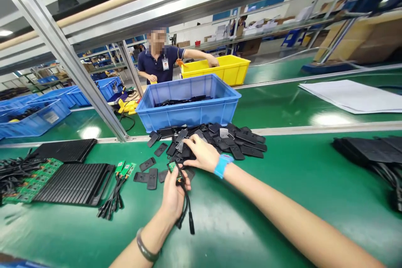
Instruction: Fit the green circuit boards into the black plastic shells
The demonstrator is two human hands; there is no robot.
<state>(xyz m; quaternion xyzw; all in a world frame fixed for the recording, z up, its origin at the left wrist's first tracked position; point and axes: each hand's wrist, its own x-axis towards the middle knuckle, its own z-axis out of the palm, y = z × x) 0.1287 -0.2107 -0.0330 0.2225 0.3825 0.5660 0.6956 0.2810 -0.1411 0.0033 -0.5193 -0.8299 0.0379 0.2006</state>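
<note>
My left hand [174, 194] is closed around a small green circuit board [172, 167] that sits in a black plastic housing, with black cables [188, 209] hanging below the palm. My right hand [202, 155], with a blue band at the wrist, reaches over a heap of black plastic covers [248, 140]. Its thumb and fingers are apart, and the fingertips touch or hover just above covers on the heap's left side. Several loose covers [152, 178] lie flat on the green table just left of my hands.
Behind the heap stands a blue bin [188, 113] with black parts inside. Green boards with cables [124, 171] lie left, beside a ribbed black tray [75, 184]. A metal post [84, 75] rises at left. Across the table a co-worker [161, 65] reaches into a yellow bin [232, 71].
</note>
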